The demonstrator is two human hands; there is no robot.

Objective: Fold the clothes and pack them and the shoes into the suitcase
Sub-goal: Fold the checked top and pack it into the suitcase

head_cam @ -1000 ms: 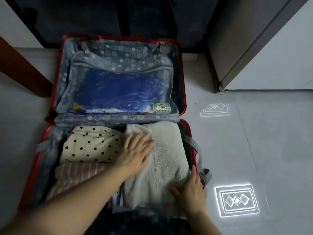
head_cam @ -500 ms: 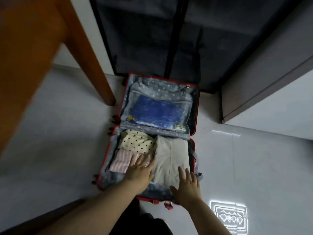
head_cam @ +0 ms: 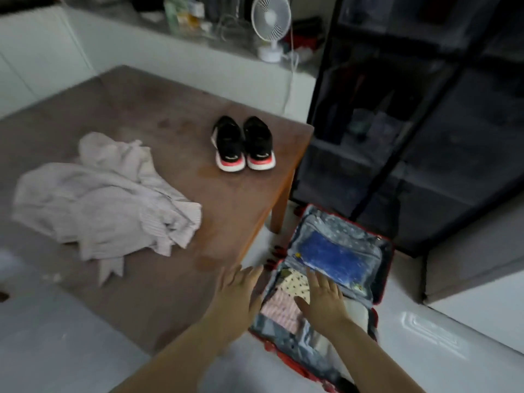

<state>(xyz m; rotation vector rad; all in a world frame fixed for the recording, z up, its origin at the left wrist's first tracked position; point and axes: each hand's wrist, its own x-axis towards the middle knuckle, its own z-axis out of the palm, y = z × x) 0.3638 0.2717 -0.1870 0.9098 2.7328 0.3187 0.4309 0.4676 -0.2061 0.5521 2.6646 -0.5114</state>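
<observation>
A red suitcase (head_cam: 386,268) lies open on the floor at lower right. Inside it are a folded polka-dot garment (head_cam: 295,283), a striped pink one (head_cam: 279,309) and a cream one (head_cam: 357,309). A blue item (head_cam: 331,258) sits in the lid pocket. My right hand (head_cam: 323,302) hovers open above the packed clothes. My left hand (head_cam: 236,293) is open over the table's near corner, holding nothing. On the brown table (head_cam: 158,109) lies a crumpled pale sweater (head_cam: 105,199), and a pair of black shoes (head_cam: 243,143) with red-and-white soles stands near the far right corner.
A dark shelving unit (head_cam: 411,123) stands behind the suitcase. A grey cabinet (head_cam: 476,256) is at the right. A white fan (head_cam: 270,26) stands on the cluttered counter at the back. Pale floor surrounds the suitcase.
The view has risen and swung left, bringing the table, sweater and shoes into sight. Both hands have lifted off the clothes in the suitcase; the left hand has moved over the table.
</observation>
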